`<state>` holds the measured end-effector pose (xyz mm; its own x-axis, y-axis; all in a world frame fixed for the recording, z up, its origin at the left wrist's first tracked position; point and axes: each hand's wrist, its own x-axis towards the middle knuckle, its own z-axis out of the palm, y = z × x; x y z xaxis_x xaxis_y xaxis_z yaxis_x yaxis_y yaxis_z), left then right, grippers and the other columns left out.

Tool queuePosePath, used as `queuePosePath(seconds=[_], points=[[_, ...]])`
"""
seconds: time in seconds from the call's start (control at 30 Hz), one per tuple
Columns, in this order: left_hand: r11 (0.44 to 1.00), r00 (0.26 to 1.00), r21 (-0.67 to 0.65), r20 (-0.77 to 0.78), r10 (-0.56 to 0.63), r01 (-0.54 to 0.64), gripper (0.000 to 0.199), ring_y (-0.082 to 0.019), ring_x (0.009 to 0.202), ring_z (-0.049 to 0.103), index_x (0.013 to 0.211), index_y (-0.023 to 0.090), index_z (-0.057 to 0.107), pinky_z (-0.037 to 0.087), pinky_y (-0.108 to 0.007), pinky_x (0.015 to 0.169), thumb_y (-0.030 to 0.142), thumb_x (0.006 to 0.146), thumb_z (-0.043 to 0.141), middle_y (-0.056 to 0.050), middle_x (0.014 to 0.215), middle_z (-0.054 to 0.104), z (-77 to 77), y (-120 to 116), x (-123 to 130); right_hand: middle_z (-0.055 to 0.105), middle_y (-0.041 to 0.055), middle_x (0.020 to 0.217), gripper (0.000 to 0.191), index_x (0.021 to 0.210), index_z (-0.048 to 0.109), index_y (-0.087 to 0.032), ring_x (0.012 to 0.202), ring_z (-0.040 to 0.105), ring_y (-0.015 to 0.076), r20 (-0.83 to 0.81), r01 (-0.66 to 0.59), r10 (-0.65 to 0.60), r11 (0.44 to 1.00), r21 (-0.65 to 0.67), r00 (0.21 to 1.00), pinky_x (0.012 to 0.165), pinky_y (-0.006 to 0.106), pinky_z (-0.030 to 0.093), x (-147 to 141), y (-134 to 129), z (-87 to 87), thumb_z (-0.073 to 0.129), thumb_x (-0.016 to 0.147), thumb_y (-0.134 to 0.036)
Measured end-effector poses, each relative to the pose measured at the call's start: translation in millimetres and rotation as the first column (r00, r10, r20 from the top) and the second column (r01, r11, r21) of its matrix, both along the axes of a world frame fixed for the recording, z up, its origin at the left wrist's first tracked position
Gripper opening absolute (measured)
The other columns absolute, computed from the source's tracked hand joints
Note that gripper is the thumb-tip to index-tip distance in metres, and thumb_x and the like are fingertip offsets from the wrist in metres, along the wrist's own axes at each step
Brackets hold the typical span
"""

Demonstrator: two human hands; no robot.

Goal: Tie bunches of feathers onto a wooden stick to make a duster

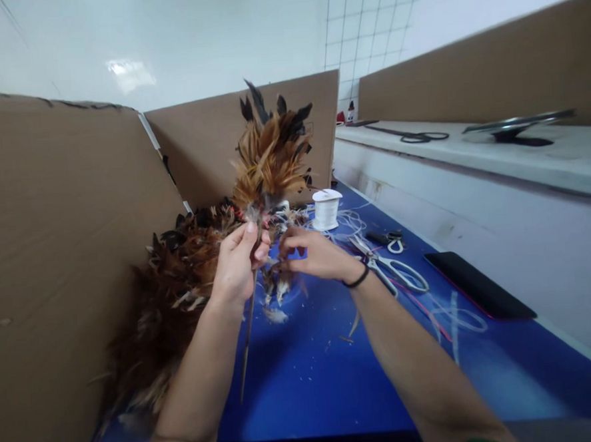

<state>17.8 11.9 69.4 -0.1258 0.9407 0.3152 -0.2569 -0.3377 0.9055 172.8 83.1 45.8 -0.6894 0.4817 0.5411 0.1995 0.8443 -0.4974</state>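
Observation:
My left hand (238,261) is wrapped round the thin stick of a feather bundle (271,156), which stands upright with brown feathers and dark tips. The lower end of the stick slants down below the hand. Just to the right, my right hand (310,252) is bent over some small loose feathers (283,285) on the blue table (315,380). Its fingertips are together near them; what they pinch, if anything, is too small to make out. A dark band circles my right wrist.
Brown feathers (192,254) are heaped at the left against cardboard panels (50,229). To the right are a white spool (326,211), scissors (403,274), tangled clear strands and a black phone (479,283). A white ledge (522,160) runs behind.

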Motion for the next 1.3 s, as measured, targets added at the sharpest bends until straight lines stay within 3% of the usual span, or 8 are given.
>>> queuePosePath(seconds=[0.1, 0.27, 0.6, 0.7, 0.83, 0.97, 1.1, 1.3], points=[[0.998, 0.998, -0.016, 0.037, -0.054, 0.054, 0.032, -0.001, 0.04, 0.029, 0.067, 0.012, 0.055, 0.019, -0.015, 0.038, 0.04, 0.079, 0.061, 0.004, 0.052, 0.042, -0.8, -0.5, 0.4, 0.054, -0.0002, 0.076, 0.009, 0.074, 0.062, -0.015, 0.069, 0.049, 0.0098, -0.168, 0.05, -0.057, 0.998, -0.044, 0.984, 0.064, 0.024, 0.041, 12.6, -8.3, 15.3, 0.067, 0.071, -0.023], [0.994, 0.991, -0.037, 0.09, -0.103, 0.107, 0.028, -0.001, 0.041, 0.028, 0.067, 0.012, 0.053, 0.017, -0.014, 0.038, 0.035, 0.078, 0.062, 0.002, 0.055, 0.046, -1.6, -0.5, 2.1, 0.051, -0.0044, 0.058, 0.012, 0.07, 0.058, -0.015, 0.051, 0.042, 0.0066, -0.378, 0.055, -0.161, 0.959, -0.276, 0.912, 0.048, 0.021, 0.034, 24.4, -24.9, 33.5, 0.064, 0.072, -0.026], [0.996, 0.994, -0.056, 0.089, -0.059, 0.064, 0.028, -0.002, 0.039, 0.029, 0.07, 0.011, 0.055, 0.017, -0.015, 0.037, 0.037, 0.075, 0.064, 0.004, 0.049, 0.042, -0.6, -0.1, 5.8, 0.065, 0.0005, 0.059, 0.012, 0.078, 0.063, -0.015, 0.051, 0.059, 0.0102, -0.387, 0.101, -0.242, 0.931, -0.351, 0.89, 0.047, 0.021, 0.044, 36.2, -34.6, 43.5, 0.066, 0.071, -0.024], [0.997, 0.989, -0.029, 0.136, -0.066, 0.071, 0.024, -0.001, 0.042, 0.031, 0.074, 0.011, 0.056, 0.018, -0.014, 0.037, 0.033, 0.074, 0.066, 0.002, 0.06, 0.051, -1.3, 1.4, 6.2, 0.067, 0.0019, 0.063, 0.016, 0.082, 0.062, -0.016, 0.057, 0.063, 0.0127, -0.58, 0.004, -0.24, 0.926, -0.378, 0.778, 0.048, 0.022, 0.046, 36.9, -35.2, 44.0, 0.068, 0.072, -0.028], [0.995, 0.984, -0.024, 0.154, -0.088, 0.093, 0.022, -0.001, 0.044, 0.033, 0.076, 0.011, 0.057, 0.02, -0.014, 0.037, 0.031, 0.075, 0.066, 0.001, 0.064, 0.051, -4.7, 3.9, 10.1, 0.07, 0.0012, 0.087, 0.022, 0.096, 0.056, -0.024, 0.076, 0.067, 0.0139, -0.847, -0.25, -0.182, 0.906, -0.342, 0.5, 0.056, 0.023, 0.05, 22.5, -40.0, 44.1, 0.065, 0.078, -0.031], [0.995, 0.984, -0.04, 0.154, -0.084, 0.091, 0.024, -0.002, 0.043, 0.033, 0.075, 0.011, 0.057, 0.019, -0.014, 0.037, 0.033, 0.074, 0.067, 0.001, 0.064, 0.05, -8.4, 3.3, 19.1, 0.07, 0.0013, 0.09, 0.023, 0.094, 0.055, -0.023, 0.079, 0.067, 0.0139, -0.88, -0.362, -0.224, 0.847, -0.389, 0.42, 0.06, 0.024, 0.05, -6.3, -39.6, 33.4, 0.067, 0.076, -0.03], [0.995, 0.984, -0.04, 0.162, -0.08, 0.088, 0.025, -0.002, 0.044, 0.034, 0.081, 0.012, 0.059, 0.02, -0.014, 0.038, 0.034, 0.074, 0.067, 0.003, 0.06, 0.046, -10.4, 1.4, 25.7, 0.069, 0.0006, 0.078, 0.019, 0.09, 0.058, -0.02, 0.066, 0.064, 0.012, -0.841, -0.255, -0.314, 0.854, -0.453, 0.441, 0.059, 0.024, 0.05, -25.8, -35.0, 19.2, 0.066, 0.076, -0.029], [0.996, 0.985, -0.039, 0.16, -0.071, 0.078, 0.023, -0.003, 0.044, 0.035, 0.076, 0.013, 0.056, 0.021, -0.013, 0.038, 0.033, 0.075, 0.066, 0.006, 0.055, 0.036, -13.6, 1.9, 28.4, 0.069, 0.0024, 0.076, 0.014, 0.089, 0.064, -0.019, 0.068, 0.064, 0.0147, -0.718, 0.127, -0.368, 0.921, -0.368, 0.591, 0.063, 0.028, 0.052, -23.6, -37.5, 13.4, 0.063, 0.078, -0.029]])
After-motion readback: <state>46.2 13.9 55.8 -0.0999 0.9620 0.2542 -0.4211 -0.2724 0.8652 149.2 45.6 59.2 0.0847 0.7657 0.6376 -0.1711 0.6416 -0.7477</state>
